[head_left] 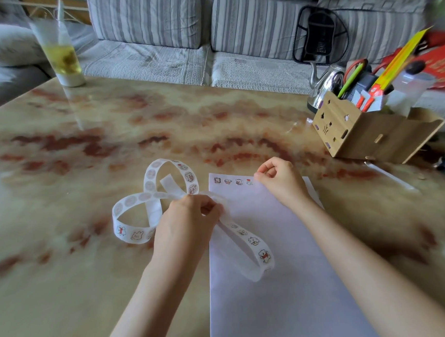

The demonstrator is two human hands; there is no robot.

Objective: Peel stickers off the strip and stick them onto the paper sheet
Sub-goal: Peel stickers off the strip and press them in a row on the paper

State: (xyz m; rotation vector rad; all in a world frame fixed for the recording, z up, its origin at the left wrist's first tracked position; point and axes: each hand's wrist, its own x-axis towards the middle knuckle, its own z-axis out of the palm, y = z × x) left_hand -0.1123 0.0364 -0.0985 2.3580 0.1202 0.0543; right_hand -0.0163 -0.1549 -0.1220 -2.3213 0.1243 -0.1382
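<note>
With the strip pinched by the left hand over the paper sheet, a top-row sticker is apparently being set by the curled right hand, whose grip cannot be told; another peel is called for next.

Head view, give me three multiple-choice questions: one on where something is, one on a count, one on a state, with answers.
1. Where on the sheet do the stuck stickers sit?
A) along its far edge
B) along its near edge
C) in its middle

2. How many stickers are on the sheet?
A) two
B) four
C) seven

3. How is the strip?
A) wound in a tight roll
B) in loose loops, held by the left hand
C) untouched in the wooden box

Answers:
1 A, the row runs just inside the far edge.
2 B, four small pictures show in that row.
3 B, it curls in open loops and the left hand's fingers grip it.
</note>
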